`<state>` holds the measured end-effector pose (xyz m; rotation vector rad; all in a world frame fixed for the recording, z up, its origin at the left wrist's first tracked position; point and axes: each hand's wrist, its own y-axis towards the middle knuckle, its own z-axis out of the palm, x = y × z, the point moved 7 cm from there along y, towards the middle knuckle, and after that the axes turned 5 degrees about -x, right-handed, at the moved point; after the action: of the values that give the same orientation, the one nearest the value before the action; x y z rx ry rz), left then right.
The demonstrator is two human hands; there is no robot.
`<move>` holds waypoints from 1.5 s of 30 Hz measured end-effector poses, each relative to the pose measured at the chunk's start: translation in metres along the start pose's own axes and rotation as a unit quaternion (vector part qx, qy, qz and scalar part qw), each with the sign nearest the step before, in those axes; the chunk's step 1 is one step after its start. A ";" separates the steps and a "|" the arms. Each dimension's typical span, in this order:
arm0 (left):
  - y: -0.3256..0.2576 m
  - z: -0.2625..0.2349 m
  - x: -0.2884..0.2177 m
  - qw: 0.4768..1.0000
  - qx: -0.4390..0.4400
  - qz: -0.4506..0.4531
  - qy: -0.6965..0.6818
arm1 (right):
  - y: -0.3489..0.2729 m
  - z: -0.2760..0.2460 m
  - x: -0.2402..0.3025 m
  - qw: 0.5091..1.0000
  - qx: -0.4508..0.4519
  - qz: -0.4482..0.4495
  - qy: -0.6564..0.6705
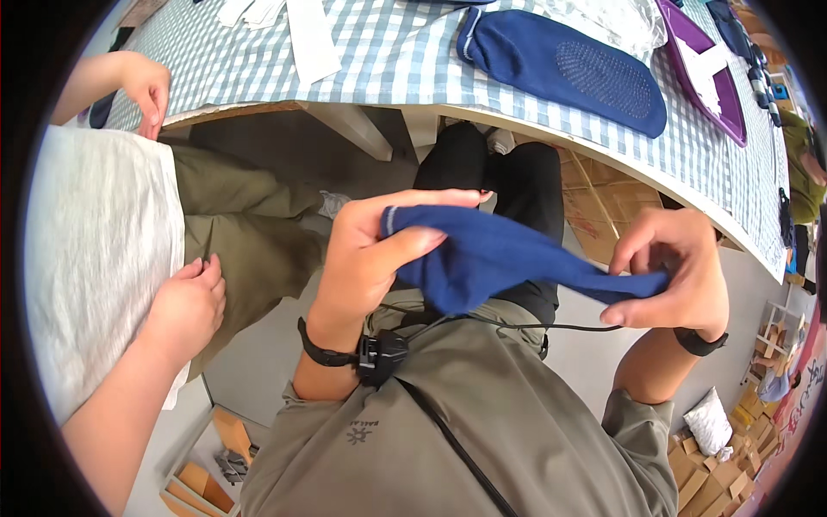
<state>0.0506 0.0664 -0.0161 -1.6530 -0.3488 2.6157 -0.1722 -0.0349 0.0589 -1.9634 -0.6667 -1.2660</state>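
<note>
A blue sock [491, 254] is stretched between my two hands above my lap. My left hand [370, 246] grips its cuff end, thumb on top and fingers behind the cloth. At the other end, my right hand [676, 267] pinches the narrowed toe between thumb and fingers. Another blue sock [568, 73] with a dotted grip sole lies flat on the table beyond my hands. Both wrists wear black straps, and a small black device [379, 355] sits on the left one.
The table [405, 73] has a blue-and-white checked cloth. On it are white strips [310, 43], clear plastic [616, 21] and a purple tray [711, 77]. A person in a white shirt [112, 250] sits close at my left. Cardboard boxes [594, 207] stand under the table.
</note>
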 end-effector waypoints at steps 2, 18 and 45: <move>-0.005 -0.006 -0.005 0.999 0.030 0.028 0.026 | -0.006 0.000 -0.019 0.999 0.018 0.025 0.021; 0.042 0.003 -0.042 0.991 -0.005 0.134 -0.018 | -0.009 -0.049 -0.053 0.909 -0.330 -0.032 0.254; 0.143 0.018 -0.085 0.886 -0.122 0.193 0.404 | 0.042 -0.106 -0.041 0.839 -0.539 0.076 -0.031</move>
<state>0.0855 -0.0884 0.0371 -2.9438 -0.3314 1.8314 -0.2172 -0.1458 0.0393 -2.8539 0.3126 -1.6583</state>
